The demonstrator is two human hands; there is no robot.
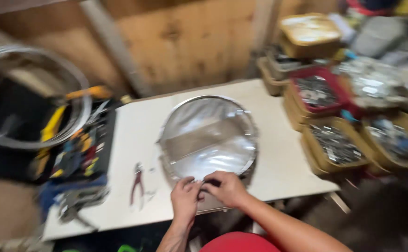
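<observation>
Working at the near edge of a round, shallow metal sieve (207,137), both hands meet at its rim on the side closest to the person; the left hand (185,198) has its fingers curled in tight against the frame, and the right hand (227,187) is bunched beside it, fingertips pinching at the same spot; the picture is blurred, so whether either hand holds a small part or only the rim itself I cannot tell. The sieve lies flat near the middle of a pale white tabletop (278,163), its shiny mesh facing up and its hoop showing all the way round; the hands are touching only the near part of the rim, and the far part looks untouched at this moment, so the work seems to be in its middle rather than at its end, though nothing shows how much of the hoop has been dealt with. Just left of the hands lie red-handled pliers (138,183), apart from both hands and not in use; further left sits a dark tool tray (80,149) with yellow and orange handles, and above it a large bare metal hoop (36,93) leans at the table's end. Along the right stand several open boxes of small metal parts (337,144), well apart from the sieve; behind everything runs a wooden wall (180,42).
</observation>
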